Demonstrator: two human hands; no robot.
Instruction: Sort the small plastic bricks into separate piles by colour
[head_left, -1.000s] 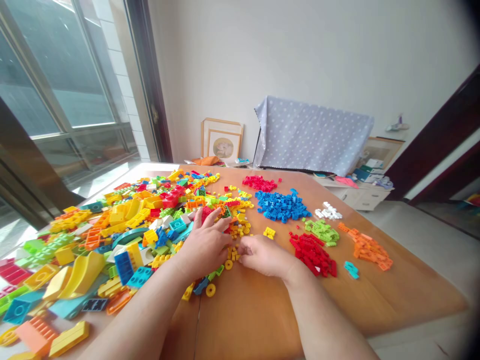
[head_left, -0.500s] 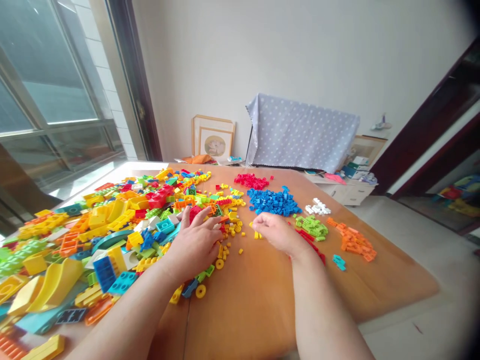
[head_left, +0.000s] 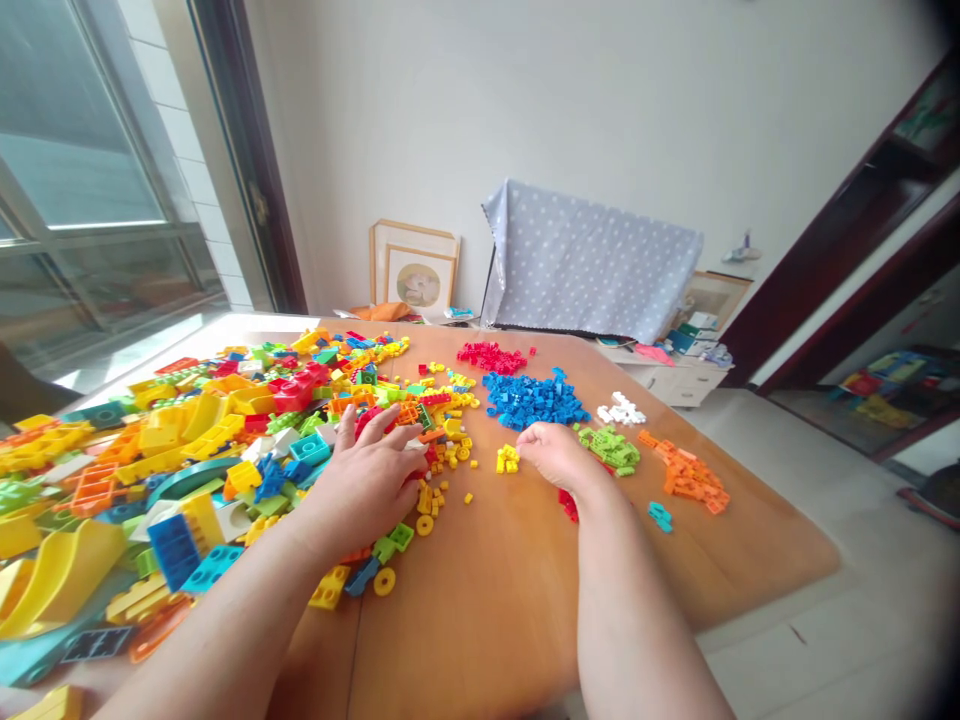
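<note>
My left hand point(head_left: 375, 475) rests with spread fingers on the right edge of a large mixed heap of coloured bricks point(head_left: 217, 430). Small yellow pieces point(head_left: 450, 445) lie just right of its fingertips. Beside a little group of yellow bricks point(head_left: 507, 459), my right hand point(head_left: 561, 460) has its thumb and fingers pressed together; whatever is between them is too small or hidden to tell. Red bricks point(head_left: 568, 504) show partly from under the right wrist. Behind that hand lies a blue brick pile point(head_left: 534, 399).
On the wooden table point(head_left: 457, 600) are separate piles: red point(head_left: 491, 357), white point(head_left: 621, 409), green point(head_left: 611, 449), orange point(head_left: 691, 475) and a turquoise piece point(head_left: 660, 516). A dotted cloth point(head_left: 592, 260) and framed pictures point(head_left: 416, 280) stand behind the table's far edge.
The view has shifted slightly, moving the scene left. More of the yellow group beside my right hand now shows, and its fingers stay pressed together. My left hand remains spread on the heap.
</note>
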